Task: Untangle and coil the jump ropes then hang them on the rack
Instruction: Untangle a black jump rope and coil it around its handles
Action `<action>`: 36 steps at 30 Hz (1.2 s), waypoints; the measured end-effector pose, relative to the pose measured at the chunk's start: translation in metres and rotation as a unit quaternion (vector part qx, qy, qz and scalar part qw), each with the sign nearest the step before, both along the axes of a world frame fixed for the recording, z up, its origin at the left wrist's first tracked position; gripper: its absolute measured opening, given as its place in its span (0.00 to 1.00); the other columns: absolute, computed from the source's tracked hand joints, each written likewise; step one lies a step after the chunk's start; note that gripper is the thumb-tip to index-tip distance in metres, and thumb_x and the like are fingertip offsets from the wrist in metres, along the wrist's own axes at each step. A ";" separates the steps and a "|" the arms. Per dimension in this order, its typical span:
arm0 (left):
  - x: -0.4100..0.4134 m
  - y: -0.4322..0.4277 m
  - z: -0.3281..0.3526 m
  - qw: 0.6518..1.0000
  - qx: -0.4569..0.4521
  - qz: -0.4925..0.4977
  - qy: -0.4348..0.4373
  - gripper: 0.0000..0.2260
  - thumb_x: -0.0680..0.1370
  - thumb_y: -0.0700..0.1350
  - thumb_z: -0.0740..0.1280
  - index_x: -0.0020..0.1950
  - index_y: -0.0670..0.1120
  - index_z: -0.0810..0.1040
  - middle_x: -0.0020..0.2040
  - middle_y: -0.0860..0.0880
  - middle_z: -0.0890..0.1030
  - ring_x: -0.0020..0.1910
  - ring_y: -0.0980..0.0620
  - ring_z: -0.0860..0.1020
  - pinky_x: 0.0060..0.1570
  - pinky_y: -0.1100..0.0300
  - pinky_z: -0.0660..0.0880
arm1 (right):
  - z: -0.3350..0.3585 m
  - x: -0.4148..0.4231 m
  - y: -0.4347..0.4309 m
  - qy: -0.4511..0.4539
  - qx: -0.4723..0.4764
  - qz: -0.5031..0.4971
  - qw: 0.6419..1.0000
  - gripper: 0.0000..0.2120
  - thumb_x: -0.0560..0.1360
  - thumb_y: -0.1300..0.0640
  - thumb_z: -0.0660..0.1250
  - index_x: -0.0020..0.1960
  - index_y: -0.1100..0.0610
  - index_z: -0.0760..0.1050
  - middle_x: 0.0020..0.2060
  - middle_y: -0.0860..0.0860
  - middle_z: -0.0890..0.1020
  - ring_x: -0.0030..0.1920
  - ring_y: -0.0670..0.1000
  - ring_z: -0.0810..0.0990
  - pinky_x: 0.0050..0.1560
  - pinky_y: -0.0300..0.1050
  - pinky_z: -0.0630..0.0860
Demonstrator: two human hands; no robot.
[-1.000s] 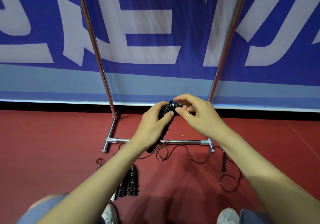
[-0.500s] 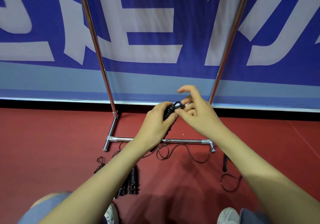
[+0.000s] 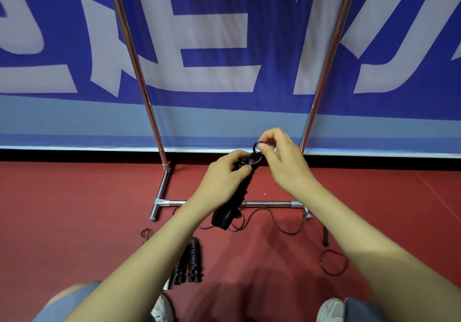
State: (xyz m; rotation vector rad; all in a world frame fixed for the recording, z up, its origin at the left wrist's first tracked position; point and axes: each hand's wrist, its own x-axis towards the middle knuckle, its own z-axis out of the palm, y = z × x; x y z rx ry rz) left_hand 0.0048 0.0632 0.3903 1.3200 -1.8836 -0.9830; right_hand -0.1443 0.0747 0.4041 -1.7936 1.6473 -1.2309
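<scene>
Across the whole background, blue banner [image 3: 224, 47] with large white lettering, pale blue band along its lower edge. Below it, red floor [image 3: 74, 209].

In front of the banner, chrome rack [image 3: 134, 54]: two uprights rising out of view at the top, joined low down by a base bar on short feet; nothing seen hanging on the visible part.

At centre, both forearms reaching in from the lower edge, meeting above the base bar.

Left hand [image 3: 224, 179]: fingers curled round the upper part of a coiled jump rope [image 3: 240, 192], a black bundle wrapped tight along its handles, held in the air and slanting down to the left, lower end showing over the bar.

Right hand [image 3: 282, 164]: thumb and forefinger pinched on a small cord loop [image 3: 257, 145] standing up from the top of that bundle; remaining fingers loosely bent.

On the floor near the left forearm, second coiled bundle [image 3: 192, 261], lying flat.

Right of it, loose jump rope [image 3: 279, 227] trailing in curves under the base bar to a black handle [image 3: 325, 237] by the right foot of the rack.

At the lower edge, toes of two white shoes [image 3: 162, 309].
</scene>
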 end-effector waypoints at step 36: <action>-0.014 -0.003 -0.034 0.989 0.073 -0.069 0.111 0.05 0.77 0.46 0.68 0.52 0.49 0.81 0.42 0.51 0.80 0.40 0.56 0.76 0.48 0.59 0.73 | 0.002 0.000 0.005 -0.186 0.032 -0.035 0.981 0.10 0.78 0.63 0.64 0.41 0.50 0.73 0.39 0.51 0.77 0.39 0.54 0.82 0.46 0.54 0.82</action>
